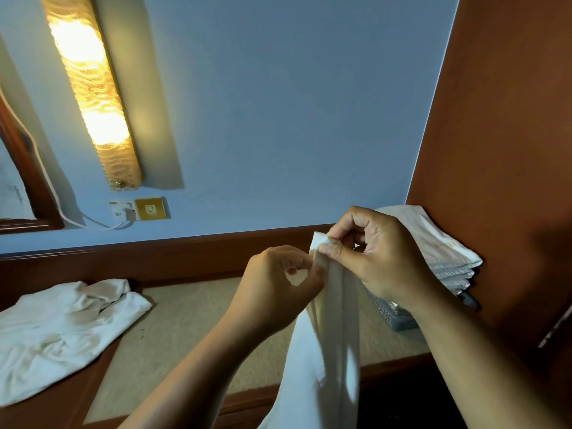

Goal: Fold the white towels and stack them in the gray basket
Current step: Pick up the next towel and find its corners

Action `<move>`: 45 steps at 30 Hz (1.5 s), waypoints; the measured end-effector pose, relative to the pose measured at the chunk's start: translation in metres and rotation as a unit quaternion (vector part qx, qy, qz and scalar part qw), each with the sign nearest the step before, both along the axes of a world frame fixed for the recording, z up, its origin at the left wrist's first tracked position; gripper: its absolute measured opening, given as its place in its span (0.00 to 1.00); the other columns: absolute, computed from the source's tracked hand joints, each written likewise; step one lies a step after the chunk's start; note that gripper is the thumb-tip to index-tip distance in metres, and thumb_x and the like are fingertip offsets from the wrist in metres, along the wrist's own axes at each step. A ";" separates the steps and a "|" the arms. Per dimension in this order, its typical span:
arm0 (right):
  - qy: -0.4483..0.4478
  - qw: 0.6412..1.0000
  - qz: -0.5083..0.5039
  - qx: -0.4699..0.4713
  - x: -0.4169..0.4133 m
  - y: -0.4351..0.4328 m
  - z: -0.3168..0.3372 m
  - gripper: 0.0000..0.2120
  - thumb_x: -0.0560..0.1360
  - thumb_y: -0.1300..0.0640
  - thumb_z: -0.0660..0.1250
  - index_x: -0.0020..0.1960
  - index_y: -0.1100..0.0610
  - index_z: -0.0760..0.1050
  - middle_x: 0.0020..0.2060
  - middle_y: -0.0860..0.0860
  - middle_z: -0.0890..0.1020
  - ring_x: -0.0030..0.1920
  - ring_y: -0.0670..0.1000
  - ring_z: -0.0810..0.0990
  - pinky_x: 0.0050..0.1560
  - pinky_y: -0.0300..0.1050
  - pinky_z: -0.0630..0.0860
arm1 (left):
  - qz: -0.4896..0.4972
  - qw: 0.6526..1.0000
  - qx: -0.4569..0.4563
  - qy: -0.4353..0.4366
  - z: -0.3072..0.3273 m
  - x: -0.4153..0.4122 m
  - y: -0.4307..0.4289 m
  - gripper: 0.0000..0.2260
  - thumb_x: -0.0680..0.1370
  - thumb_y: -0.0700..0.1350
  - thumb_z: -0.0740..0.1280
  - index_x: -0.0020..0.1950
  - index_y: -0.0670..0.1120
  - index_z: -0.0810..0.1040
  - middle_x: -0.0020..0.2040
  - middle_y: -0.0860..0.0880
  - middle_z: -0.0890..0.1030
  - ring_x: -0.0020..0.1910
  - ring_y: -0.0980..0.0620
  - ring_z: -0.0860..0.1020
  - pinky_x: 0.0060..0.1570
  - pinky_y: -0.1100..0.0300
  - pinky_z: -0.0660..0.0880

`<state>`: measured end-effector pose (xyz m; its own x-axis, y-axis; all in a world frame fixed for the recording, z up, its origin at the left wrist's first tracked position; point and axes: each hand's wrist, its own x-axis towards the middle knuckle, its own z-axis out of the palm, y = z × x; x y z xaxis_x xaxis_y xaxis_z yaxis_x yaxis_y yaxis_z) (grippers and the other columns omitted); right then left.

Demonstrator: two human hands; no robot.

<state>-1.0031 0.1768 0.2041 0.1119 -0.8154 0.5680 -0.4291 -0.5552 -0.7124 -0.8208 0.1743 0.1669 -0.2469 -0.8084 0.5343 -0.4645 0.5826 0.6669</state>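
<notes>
My right thumb and forefinger [331, 249] pinch the top corner of a hanging white cloth towel [325, 351], and the other fingers of my right hand [383, 258] curl loosely behind. My left hand [275, 286] sits just below and beside it, curled fingers pinching the same towel's edge. The towel drops in long folds between my 2 forearms.

Behind my right hand, a stack of folded white towels [439, 246] rests over the gray perforated plastic basket [399, 320], which my wrist mostly hides, against a brown wooden panel [501, 134]. Well to my left, a crumpled heap of white towels [62, 329] lies at the edge of the beige tabletop [192, 320]. 1 lit wall lamp [89, 88] glows above.
</notes>
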 end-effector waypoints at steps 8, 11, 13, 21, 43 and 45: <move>-0.040 0.999 0.006 0.005 0.001 -0.001 0.000 0.08 0.72 0.61 0.78 0.42 0.55 0.78 0.36 0.50 0.82 0.36 0.48 0.79 0.42 0.44 0.75 | -0.011 0.953 0.181 -0.244 -0.060 0.010 -0.017 0.09 0.83 0.55 0.60 0.52 0.55 0.78 0.53 0.58 0.77 0.60 0.51 0.73 0.65 0.49 0.68; -0.021 0.998 0.047 0.027 -0.005 0.002 0.005 0.06 0.72 0.57 0.77 0.43 0.52 0.80 0.37 0.47 0.82 0.38 0.49 0.80 0.44 0.49 0.77 | -0.051 0.975 0.210 -0.043 -0.086 0.012 -0.005 0.09 0.81 0.56 0.66 0.59 0.58 0.80 0.60 0.60 0.77 0.60 0.56 0.76 0.61 0.48 0.78; 0.033 0.997 0.058 0.030 -0.008 0.004 0.003 0.06 0.73 0.59 0.76 0.45 0.51 0.81 0.39 0.48 0.83 0.39 0.49 0.80 0.45 0.49 0.79 | -0.052 0.990 0.115 0.066 -0.080 0.014 0.001 0.08 0.80 0.54 0.68 0.58 0.57 0.82 0.61 0.61 0.79 0.62 0.58 0.77 0.60 0.54 0.77; 0.013 0.995 0.086 0.047 -0.001 0.010 -0.015 0.06 0.72 0.63 0.77 0.44 0.54 0.82 0.38 0.48 0.83 0.39 0.47 0.81 0.43 0.40 0.77 | -0.191 0.955 0.136 0.182 -0.047 0.017 0.008 0.06 0.80 0.41 0.69 0.56 0.41 0.82 0.54 0.46 0.85 0.55 0.47 0.82 0.57 0.50 0.78; -0.236 0.960 0.058 0.141 -0.001 0.007 -0.056 0.12 0.62 0.42 0.80 0.38 0.48 0.86 0.38 0.49 0.86 0.43 0.45 0.83 0.49 0.41 0.78 | -0.075 0.951 0.238 0.185 -0.015 -0.006 0.003 0.11 0.82 0.47 0.66 0.47 0.41 0.81 0.40 0.42 0.79 0.39 0.47 0.75 0.43 0.49 0.71; -0.199 0.968 0.074 0.136 0.006 0.010 -0.072 0.12 0.66 0.38 0.77 0.41 0.45 0.85 0.38 0.47 0.85 0.41 0.45 0.81 0.45 0.39 0.76 | -0.046 0.961 0.208 0.178 -0.012 -0.005 0.000 0.14 0.79 0.52 0.64 0.47 0.41 0.78 0.39 0.42 0.77 0.38 0.46 0.73 0.41 0.47 0.70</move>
